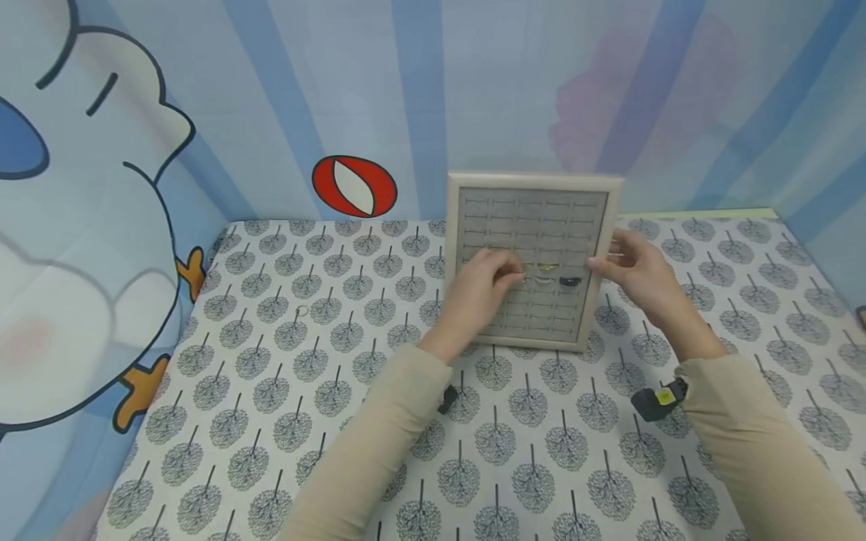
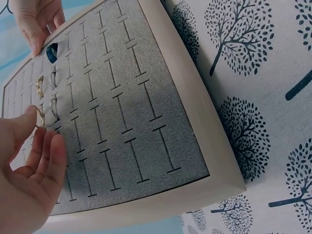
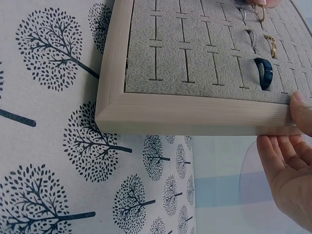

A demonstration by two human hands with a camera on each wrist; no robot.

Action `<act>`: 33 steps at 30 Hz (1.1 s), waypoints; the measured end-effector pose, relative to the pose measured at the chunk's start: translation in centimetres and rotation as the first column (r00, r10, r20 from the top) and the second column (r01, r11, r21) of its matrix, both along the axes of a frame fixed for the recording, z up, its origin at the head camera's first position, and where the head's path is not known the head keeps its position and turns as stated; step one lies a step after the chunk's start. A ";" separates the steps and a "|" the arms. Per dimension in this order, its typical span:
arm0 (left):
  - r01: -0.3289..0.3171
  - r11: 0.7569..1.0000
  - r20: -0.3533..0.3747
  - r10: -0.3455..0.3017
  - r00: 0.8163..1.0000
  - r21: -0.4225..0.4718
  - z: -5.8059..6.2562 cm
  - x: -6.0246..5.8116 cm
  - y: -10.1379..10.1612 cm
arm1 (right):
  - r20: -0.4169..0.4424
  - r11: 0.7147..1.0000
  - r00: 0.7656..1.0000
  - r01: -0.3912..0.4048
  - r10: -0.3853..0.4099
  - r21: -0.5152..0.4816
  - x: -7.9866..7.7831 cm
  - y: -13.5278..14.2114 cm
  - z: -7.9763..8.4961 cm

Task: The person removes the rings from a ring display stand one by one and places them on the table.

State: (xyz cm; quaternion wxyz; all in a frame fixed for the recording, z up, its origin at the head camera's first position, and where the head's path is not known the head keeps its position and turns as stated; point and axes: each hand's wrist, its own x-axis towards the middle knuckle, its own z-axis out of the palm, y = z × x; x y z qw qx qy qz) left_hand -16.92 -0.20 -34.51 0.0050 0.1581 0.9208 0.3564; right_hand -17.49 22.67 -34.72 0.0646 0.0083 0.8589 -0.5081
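A ring display board (image 1: 541,315) with a pale wooden frame and grey slotted padding stands tilted up on the cloth. My left hand (image 1: 476,291) is at its middle, pinching a thin gold ring (image 2: 40,117) between thumb and fingers, right at a slot. Close by in other slots sit two silver rings, one nearer the hand (image 2: 54,107) and one beyond it (image 2: 53,77), a patterned gold ring (image 2: 39,87) and a wide dark blue ring (image 3: 263,74). My right hand (image 1: 643,274) grips the frame's right side, thumb on the front and fingers behind.
Another thin ring (image 1: 302,309) lies on the tree-patterned cloth (image 1: 399,315) to the left of the board. Behind the table hangs a blue striped cartoon backdrop (image 1: 338,90). Dark wrist devices, one with a yellow label (image 1: 666,396), hang by both sleeves.
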 end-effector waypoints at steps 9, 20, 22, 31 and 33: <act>-0.029 0.999 -0.003 0.030 1.000 0.036 0.7 0.0 -0.9 | 0.003 1.000 1.000 0.001 -0.001 0.008 0.0 0.0 0.0; -0.185 0.957 -0.041 0.199 0.979 0.225 1.7 -0.5 -5.1 | 0.016 1.000 1.000 0.006 -0.006 0.010 0.0 0.1 0.1; -0.214 0.947 -0.054 0.233 0.971 0.241 1.7 -0.6 -6.2 | 0.013 1.000 1.000 0.006 -0.006 0.009 0.0 0.1 0.1; -0.361 0.895 -0.014 0.377 0.926 0.263 0.2 -0.6 -11.5 | 0.015 1.000 1.000 0.006 -0.006 0.005 0.1 0.0 0.2; -0.389 0.888 -0.008 0.403 0.915 0.244 -0.3 -0.6 -12.6 | 0.008 1.000 1.000 0.004 -0.004 0.005 0.1 0.0 0.1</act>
